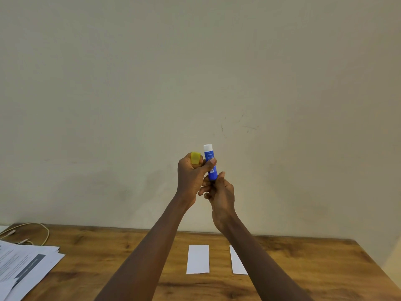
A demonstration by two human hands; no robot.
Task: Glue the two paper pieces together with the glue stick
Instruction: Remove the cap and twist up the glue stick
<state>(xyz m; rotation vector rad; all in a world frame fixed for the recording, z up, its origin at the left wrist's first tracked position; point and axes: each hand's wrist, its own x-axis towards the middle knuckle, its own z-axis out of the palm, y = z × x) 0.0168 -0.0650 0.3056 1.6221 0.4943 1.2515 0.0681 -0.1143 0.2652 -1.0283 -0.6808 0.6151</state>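
1. Glue stick (210, 164) held up in the air, long axis near vertical, bare white tip uppermost.
2. Right hand (222, 196): fingers clamped round the stick's bottom end, from below.
3. Left hand (189, 179): fingers curled round the yellow cap (195, 157), just left of the barrel; thumb pressed on the barrel, above the right fingers.
4. Left paper piece (198, 259) and right paper piece (237, 263) lie flat on the tabletop (303, 268), apart, well below both sets of fingers.
5. Judgement: the tip must turn downward to the paper; the right hand looks set to carry it.
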